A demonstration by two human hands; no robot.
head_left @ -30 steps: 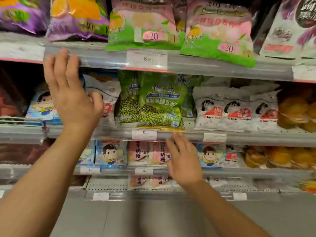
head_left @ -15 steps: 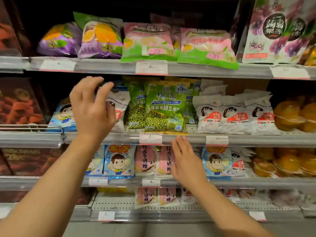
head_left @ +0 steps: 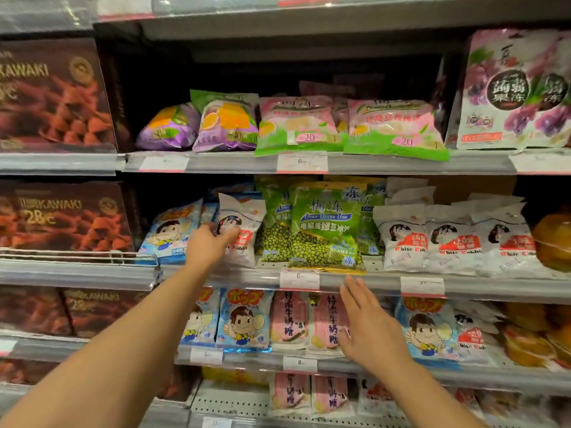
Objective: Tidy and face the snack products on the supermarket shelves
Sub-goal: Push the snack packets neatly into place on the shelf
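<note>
My left hand (head_left: pixel 207 244) reaches onto the middle shelf and holds the lower left part of a white White Rabbit candy bag (head_left: pixel 244 223), which stands tilted between a blue cartoon-boy bag (head_left: pixel 169 230) and green mung-bean bags (head_left: pixel 324 230). My right hand (head_left: pixel 367 322) hovers flat with straight fingers in front of the pink milk-candy bags (head_left: pixel 289 319) one shelf lower, just under the middle shelf's rail (head_left: pixel 364 281). Three more White Rabbit bags (head_left: pixel 454 239) stand in a row to the right of the green bags.
The upper shelf carries purple, orange and pink-green jelly bags (head_left: pixel 296 126) and a large grape jelly bag (head_left: pixel 513 94). Brown chocolate boxes (head_left: pixel 55 97) fill the left bay. Orange packs (head_left: pixel 553 239) sit at far right. Price labels (head_left: pixel 299 278) line the rails.
The view has pulled back and tilted up. My left hand dropped from the upper rail and moved in onto the white candy bag. My right hand stayed low by the middle rail.
</note>
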